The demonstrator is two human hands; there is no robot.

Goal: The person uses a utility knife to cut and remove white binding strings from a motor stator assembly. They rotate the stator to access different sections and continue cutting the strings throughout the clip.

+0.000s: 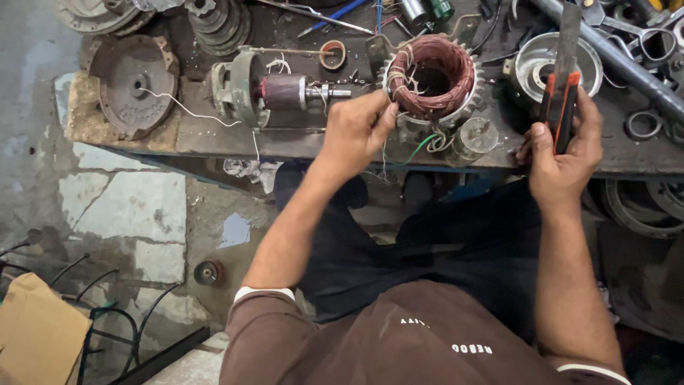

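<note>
Our left hand (356, 132) pinches thin wires beside the copper-wound stator (429, 77) on the bench (214, 132); our right hand (559, 153) fingers grip an orange-black utility knife (561, 100), well apart.

A flat brown cardboard piece (37, 335) is lying on the floor at the lower left, beside black wires. No labels, signs or screens are showing.

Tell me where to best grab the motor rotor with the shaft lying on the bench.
Probably grip the rotor around its dark round core, coming from above: it lies on its side on the workbench, the thin shaft offers little to hold, and the housing blocks its other end.
</note>
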